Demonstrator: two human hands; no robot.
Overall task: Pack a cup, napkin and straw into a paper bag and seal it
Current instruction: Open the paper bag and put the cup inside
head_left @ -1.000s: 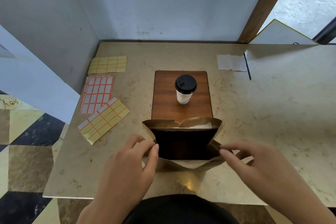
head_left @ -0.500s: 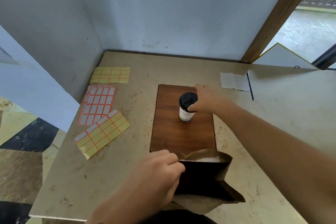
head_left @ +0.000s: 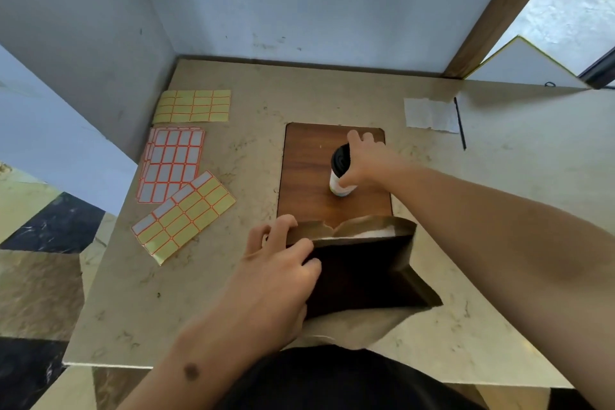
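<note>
Head view: right hand (head_left: pixel 367 161) grips cup (head_left: pixel 340 173); left hand (head_left: pixel 278 265) holds bag (head_left: pixel 362 273).

The right hand (head_left: pixel 364 161) grips a white cup (head_left: pixel 341 173) with a black lid, tilted on the wooden board (head_left: pixel 306 176) at the middle of the counter (head_left: pixel 499 210). The left hand (head_left: pixel 276 263) pinches the left rim of the open paper bag (head_left: pixel 362 270) near the counter's front edge. Label sheets (head_left: pixel 173 163) lie along the left edge, a napkin (head_left: pixel 431 115) and a thin black straw (head_left: pixel 460 125) toward the back right.
</note>
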